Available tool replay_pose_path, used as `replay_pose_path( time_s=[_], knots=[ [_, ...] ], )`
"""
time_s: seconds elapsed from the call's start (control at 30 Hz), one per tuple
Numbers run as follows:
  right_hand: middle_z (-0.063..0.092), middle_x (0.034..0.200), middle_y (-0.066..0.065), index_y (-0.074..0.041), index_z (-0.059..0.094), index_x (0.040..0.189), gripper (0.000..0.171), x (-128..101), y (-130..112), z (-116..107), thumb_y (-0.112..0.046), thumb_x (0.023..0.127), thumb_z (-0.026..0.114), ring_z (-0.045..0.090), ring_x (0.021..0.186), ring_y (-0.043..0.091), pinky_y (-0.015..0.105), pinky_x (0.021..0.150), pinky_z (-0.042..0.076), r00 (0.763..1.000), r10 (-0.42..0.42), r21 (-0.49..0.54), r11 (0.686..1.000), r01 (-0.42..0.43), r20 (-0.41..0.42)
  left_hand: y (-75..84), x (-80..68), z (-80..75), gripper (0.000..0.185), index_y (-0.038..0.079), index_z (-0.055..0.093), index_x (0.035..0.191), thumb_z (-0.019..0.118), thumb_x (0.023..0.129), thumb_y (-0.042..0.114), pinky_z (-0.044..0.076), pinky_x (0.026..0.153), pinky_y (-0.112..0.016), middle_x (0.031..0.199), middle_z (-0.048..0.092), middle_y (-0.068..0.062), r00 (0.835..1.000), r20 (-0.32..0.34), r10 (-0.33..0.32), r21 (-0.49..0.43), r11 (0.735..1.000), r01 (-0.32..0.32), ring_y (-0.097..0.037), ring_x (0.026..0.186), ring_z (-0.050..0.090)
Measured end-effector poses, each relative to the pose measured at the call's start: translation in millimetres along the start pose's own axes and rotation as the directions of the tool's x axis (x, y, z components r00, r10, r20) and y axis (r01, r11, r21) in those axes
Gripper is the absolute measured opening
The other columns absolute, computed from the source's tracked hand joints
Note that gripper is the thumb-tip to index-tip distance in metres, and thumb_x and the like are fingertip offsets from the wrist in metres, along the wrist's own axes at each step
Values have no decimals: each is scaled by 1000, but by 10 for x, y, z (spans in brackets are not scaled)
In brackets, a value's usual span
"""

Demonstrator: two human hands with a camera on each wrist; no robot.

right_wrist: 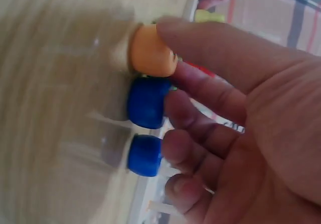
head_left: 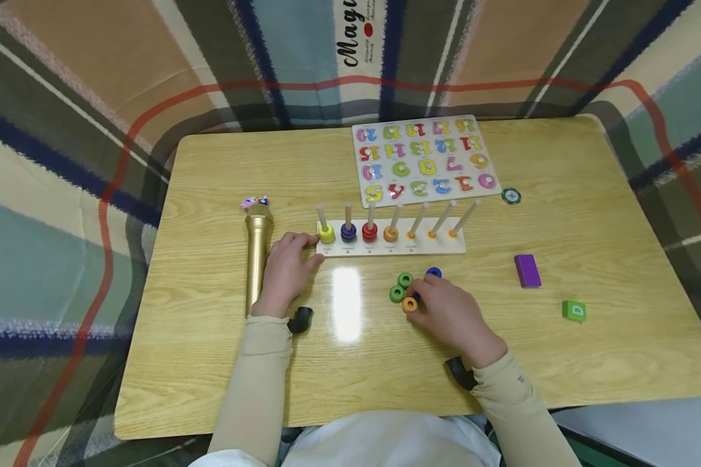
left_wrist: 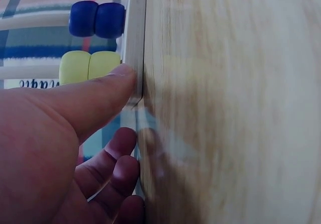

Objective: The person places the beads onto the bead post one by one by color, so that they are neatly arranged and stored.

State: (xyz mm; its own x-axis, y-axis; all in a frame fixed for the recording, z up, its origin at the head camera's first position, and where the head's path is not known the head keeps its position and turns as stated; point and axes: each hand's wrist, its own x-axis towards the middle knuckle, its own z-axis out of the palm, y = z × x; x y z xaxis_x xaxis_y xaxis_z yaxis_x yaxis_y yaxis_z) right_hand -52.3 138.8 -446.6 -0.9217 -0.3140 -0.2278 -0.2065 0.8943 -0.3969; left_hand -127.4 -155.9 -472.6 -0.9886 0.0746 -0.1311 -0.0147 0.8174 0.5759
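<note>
Orange: one bead (head_left: 409, 304) pinched by right hand (head_left: 452, 318); left hand (head_left: 287, 271) grips board (head_left: 394, 250) (seven pegs (head_left: 442, 219)).

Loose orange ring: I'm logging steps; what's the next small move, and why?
Probably lift the orange ring toward the fourth peg from the left: that peg carries orange with room above, and the right hand has the ring between thumb and forefinger.
</note>
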Motion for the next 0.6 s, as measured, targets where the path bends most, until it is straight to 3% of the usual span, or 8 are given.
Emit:
replay_pose_path(
  time_s=[0.17, 0.3, 0.37, 0.47, 0.53, 0.6],
  knots=[
    [65, 107, 4, -11, 70, 109, 29, -32, 2, -26, -21, 85, 82, 65, 94, 19, 40, 78, 58, 997, -39, 67, 997, 44, -67, 0, -10, -13, 42, 12, 64, 134, 70, 97, 31, 42, 108, -49, 132, 60, -12, 1000, -4, 1, 4, 1000, -1, -35, 125, 51],
    [67, 110, 7, -9, 68, 112, 27, -5, 42, -180, -14, 88, 78, 64, 90, 22, 37, 74, 54, 976, -55, 181, 979, 95, -213, 12, -13, -22, 42, 12, 65, 134, 70, 97, 31, 43, 107, -48, 131, 60, -11, 1000, -6, -1, 2, 1000, 1, -35, 124, 52],
    [67, 111, 9, -6, 67, 116, 28, 44, 42, -293, -8, 89, 76, 61, 85, 22, 31, 67, 48, 941, -57, 226, 964, 138, -333, 13, -17, -25, 42, 12, 65, 134, 70, 97, 31, 43, 107, -48, 131, 60, -11, 1000, -8, -3, 2, 1000, 3, -35, 124, 52],
    [66, 115, 11, -4, 66, 120, 31, 171, -8, -454, -3, 90, 74, 57, 81, 19, 22, 61, 40, 850, -42, 268, 940, 212, -525, 8, -22, -24, 42, 12, 65, 133, 71, 97, 31, 43, 107, -48, 131, 60, -11, 1000, -9, -3, 0, 1000, 3, -35, 124, 52],
    [66, 117, 12, -4, 66, 123, 32, 286, -76, -537, -4, 91, 73, 56, 80, 18, 20, 61, 36, 797, -15, 295, 924, 241, -604, 4, -22, -18, 41, 12, 65, 133, 71, 97, 30, 43, 106, -48, 130, 60, -11, 1000, -8, -2, 0, 1000, 2, -36, 123, 52],
    [66, 118, 12, -4, 66, 124, 33, 411, -144, -597, -7, 92, 74, 57, 80, 19, 20, 63, 37, 771, -4, 303, 918, 255, -637, 1, -19, -9, 41, 12, 65, 133, 71, 97, 31, 43, 107, -48, 130, 60, -11, 1000, -7, 0, -1, 1000, 0, -36, 123, 52]
  ],
)
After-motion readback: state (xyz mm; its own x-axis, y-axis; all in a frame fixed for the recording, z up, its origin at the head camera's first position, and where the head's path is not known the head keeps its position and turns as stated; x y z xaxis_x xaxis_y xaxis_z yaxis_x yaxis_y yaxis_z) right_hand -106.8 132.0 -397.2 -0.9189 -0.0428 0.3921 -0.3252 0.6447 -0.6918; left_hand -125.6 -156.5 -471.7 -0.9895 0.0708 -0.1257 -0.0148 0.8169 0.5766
